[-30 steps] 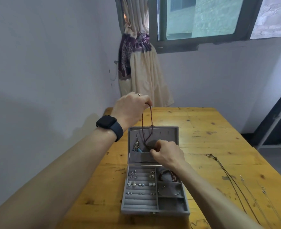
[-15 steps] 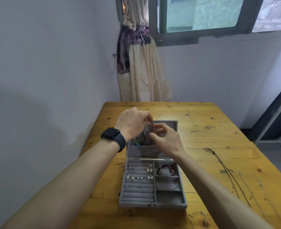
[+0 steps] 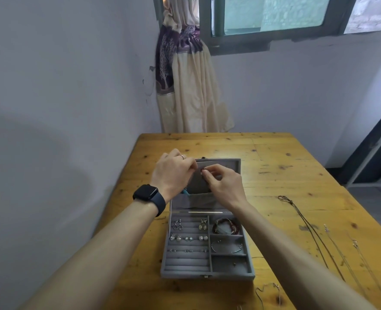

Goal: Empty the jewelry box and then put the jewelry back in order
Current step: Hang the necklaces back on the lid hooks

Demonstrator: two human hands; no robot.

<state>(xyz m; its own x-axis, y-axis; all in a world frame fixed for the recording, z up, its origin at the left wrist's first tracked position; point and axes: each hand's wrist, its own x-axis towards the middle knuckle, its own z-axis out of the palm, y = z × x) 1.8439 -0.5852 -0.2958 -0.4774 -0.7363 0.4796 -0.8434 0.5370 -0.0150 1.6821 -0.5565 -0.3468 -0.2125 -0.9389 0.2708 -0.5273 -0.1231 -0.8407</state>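
Both hands now meet at the top of the raised lid (image 3: 221,163) of the jewelry box (image 3: 207,272). A second ago the left hand (image 3: 174,173) held the cord necklace (image 3: 202,170) high as a long hanging loop while the right hand (image 3: 223,182) worked low at the lid pocket (image 3: 191,202). Since then the left has come down and the right has come up. Each hand's fingers are curled into a pinch, and the fingertips nearly touch over a small dark bit of cord. The rest of the cord is hidden behind the hands.

I judge this as the putting-back stage: the cord is being fastened near the lid's upper edge, so it counts as nearly stowed but not yet released. More necklaces (image 3: 308,231) lie on the table (image 3: 274,153) to the right, well apart from the box, so work remains.

The box's long axis runs away from the person, with the clasp (image 3: 206,276) at the near edge and the lid at the far end, its lining facing back. Earrings (image 3: 189,231) fill the left rows and bracelets (image 3: 226,227) the right compartments. The cord's own line cannot be seen – probably down the lining toward the pocket, beside a teal pendant (image 3: 186,192).
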